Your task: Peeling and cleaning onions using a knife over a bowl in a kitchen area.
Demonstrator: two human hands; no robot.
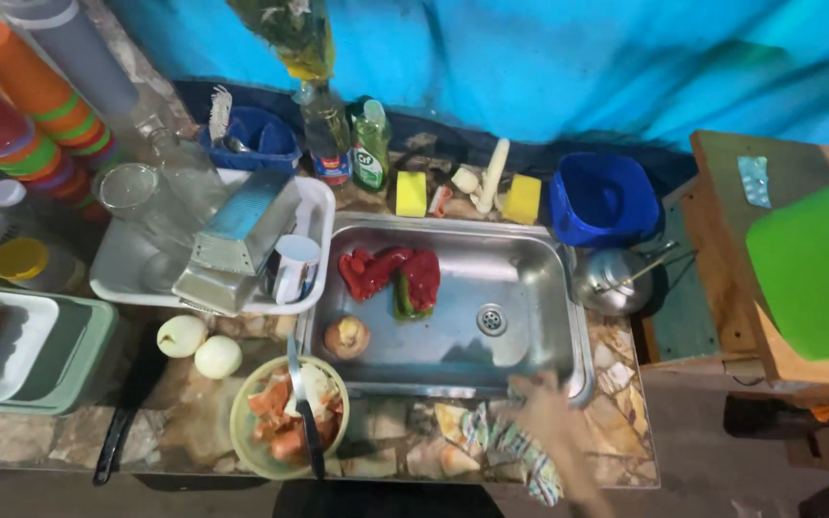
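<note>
My right hand (547, 412) is blurred at the front rim of a steel sink (549, 288), above a patterned cloth (520, 449) on the stone counter. I cannot make out whether its fingers grip the cloth. In the sink lie red pepper pieces (386, 269), a green pepper piece (403, 301) and a brownish onion (346, 337). Left of the sink sit two peeled white onions (199, 345). In front of them is a yellow bowl (242, 422) of vegetable scraps with a knife (307, 422) lying across it. My left hand is out of view.
A white drying tray (122, 278) holds a steel grater, a mug and glass jars. Behind the sink stand soap bottles (368, 144), yellow sponges and a blue tub (602, 201). A steel pot (608, 280), a wooden table (722, 249) and a green board (817, 264) are at right.
</note>
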